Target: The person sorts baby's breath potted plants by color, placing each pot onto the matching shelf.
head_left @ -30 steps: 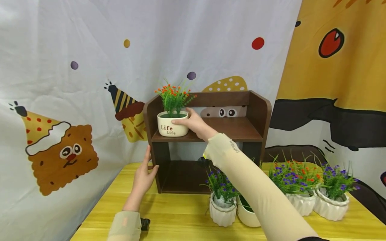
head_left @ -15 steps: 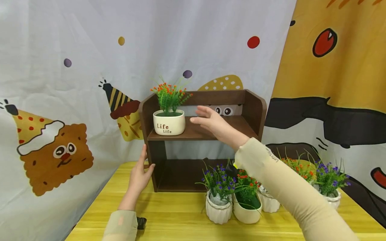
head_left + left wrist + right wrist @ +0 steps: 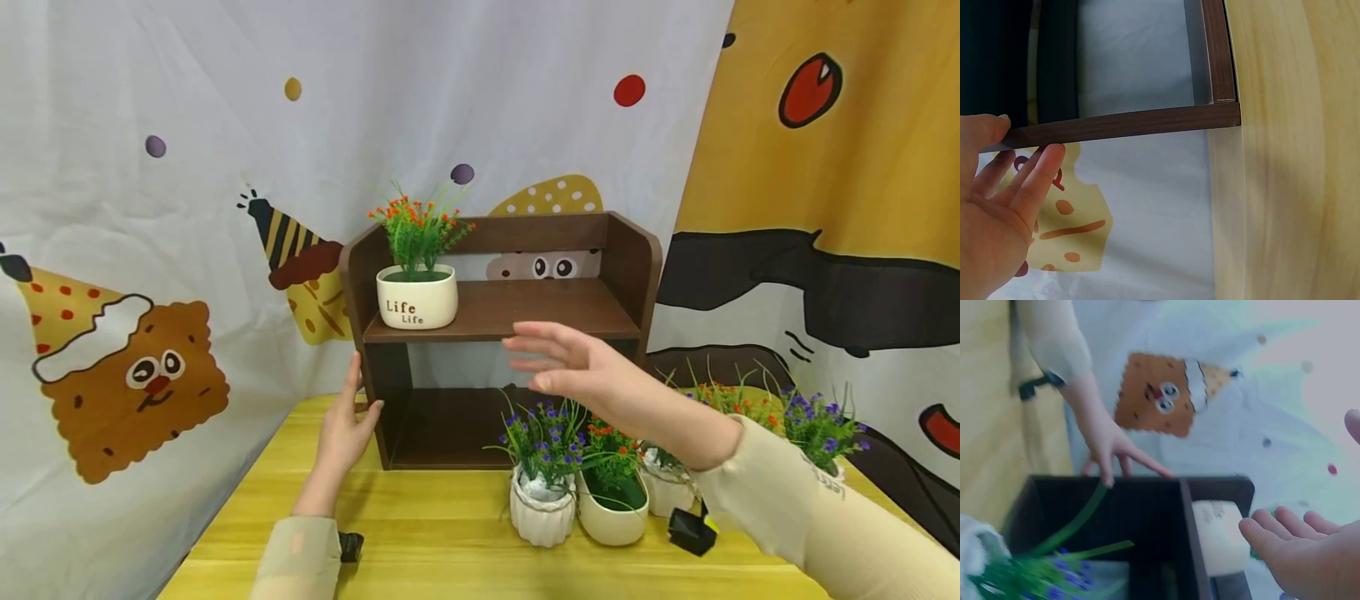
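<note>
A dark brown two-tier shelf [image 3: 540, 308] stands on the table. On the left end of its upper tier sits a cream oval flowerpot [image 3: 417, 302] marked "Life", with orange flowers and green leaves. My left hand [image 3: 343, 442] rests against the shelf's left side panel [image 3: 1116, 123], thumb by the front edge and fingers extended along the outer face. In front of the shelf's right half, my right hand [image 3: 588, 367] hangs in the air with loosely extended fingers, holding nothing. The right wrist view shows this open palm [image 3: 1316, 550] overlapping the edge of the pot.
A white ribbed pot with purple flowers [image 3: 543, 512] stands before the shelf. Beside it are a cream pot with orange flowers [image 3: 613, 517] and another white pot [image 3: 667, 487]. Purple flowers [image 3: 825, 429] rise farther right, their pot partly behind my right arm. A patterned curtain [image 3: 247, 108] hangs behind.
My right hand let go of the cream "Life" pot and drew back right and downward. That pot stays on the upper tier, and my left hand stays against the side panel.
</note>
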### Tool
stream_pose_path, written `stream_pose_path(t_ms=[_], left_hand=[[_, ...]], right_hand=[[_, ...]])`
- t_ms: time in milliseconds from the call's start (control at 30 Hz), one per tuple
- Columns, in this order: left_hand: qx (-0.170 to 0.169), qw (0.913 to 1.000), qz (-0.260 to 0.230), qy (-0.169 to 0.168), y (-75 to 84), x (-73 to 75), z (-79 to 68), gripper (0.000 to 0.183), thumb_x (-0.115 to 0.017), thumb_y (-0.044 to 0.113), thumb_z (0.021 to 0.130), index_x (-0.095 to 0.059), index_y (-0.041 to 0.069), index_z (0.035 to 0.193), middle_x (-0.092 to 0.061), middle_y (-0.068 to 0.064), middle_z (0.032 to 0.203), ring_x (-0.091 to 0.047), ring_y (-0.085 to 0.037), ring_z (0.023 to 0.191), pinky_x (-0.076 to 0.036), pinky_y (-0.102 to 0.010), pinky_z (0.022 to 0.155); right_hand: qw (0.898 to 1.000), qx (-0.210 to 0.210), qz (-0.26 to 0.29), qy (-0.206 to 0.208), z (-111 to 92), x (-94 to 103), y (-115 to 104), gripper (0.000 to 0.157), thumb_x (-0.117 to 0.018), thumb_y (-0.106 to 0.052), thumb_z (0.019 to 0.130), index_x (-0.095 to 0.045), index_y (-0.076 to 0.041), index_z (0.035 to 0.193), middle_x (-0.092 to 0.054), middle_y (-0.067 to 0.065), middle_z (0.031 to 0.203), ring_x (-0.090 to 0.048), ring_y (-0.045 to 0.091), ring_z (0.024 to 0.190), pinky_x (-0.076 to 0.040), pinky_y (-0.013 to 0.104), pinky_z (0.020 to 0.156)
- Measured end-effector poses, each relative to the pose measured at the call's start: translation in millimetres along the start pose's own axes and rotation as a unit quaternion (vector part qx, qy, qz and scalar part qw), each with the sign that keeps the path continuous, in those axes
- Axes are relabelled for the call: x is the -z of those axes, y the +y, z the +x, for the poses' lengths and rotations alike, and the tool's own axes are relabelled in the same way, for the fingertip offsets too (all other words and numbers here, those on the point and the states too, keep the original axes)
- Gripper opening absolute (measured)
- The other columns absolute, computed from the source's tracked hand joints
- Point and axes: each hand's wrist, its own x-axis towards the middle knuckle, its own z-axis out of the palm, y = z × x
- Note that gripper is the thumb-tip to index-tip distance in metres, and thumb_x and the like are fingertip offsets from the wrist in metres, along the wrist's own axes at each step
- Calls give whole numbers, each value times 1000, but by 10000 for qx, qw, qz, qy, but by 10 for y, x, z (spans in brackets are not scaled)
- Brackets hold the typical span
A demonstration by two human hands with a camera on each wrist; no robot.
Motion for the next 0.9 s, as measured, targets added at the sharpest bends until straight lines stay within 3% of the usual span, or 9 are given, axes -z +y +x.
stream_pose_path(t_ms=[267, 433, 667, 900], left_hand=[[32, 10000, 39, 40, -12, -12, -12, 94, -69, 0, 88, -14, 28, 158, -51, -29, 135, -66, -42, 93, -55, -51, 71], [111, 9999, 104, -23, -2, -9, -12, 93, -68, 4, 90, -11, 31, 157, -52, -29, 133, -67, -41, 88, -55, -51, 70], [106, 9999, 61, 1, -6, -21, -28, 93, -68, 3, 89, -11, 30, 158, -48, -28, 138, -66, -41, 91, -56, -50, 71], [206, 9997, 102, -67, 6, -7, -24, 91, -67, 6, 91, -10, 33, 157, -51, -29, 135, -66, -41, 89, -55, -51, 71]], right_hand=[[9951, -33, 542, -824, -441, -310, 282, 60, -60, -7, 95, -32, 0, 148, -41, 18, 147, -41, 33, 134, -40, 35, 105], [9929, -91, 648, -997, -639, -490, 652, 58, -64, -8, 93, -38, 3, 143, -46, 17, 143, -47, 29, 129, -42, 35, 103], [9802, -186, 1016, -1689, -868, -566, 1174, 63, -60, -16, 97, -28, 15, 141, -43, 15, 145, -46, 16, 130, -39, 30, 105], [9796, -624, 1046, -1600, -1014, -594, 1399, 62, -60, -18, 97, -32, 15, 140, -48, 8, 142, -47, 15, 129, -39, 29, 104]])
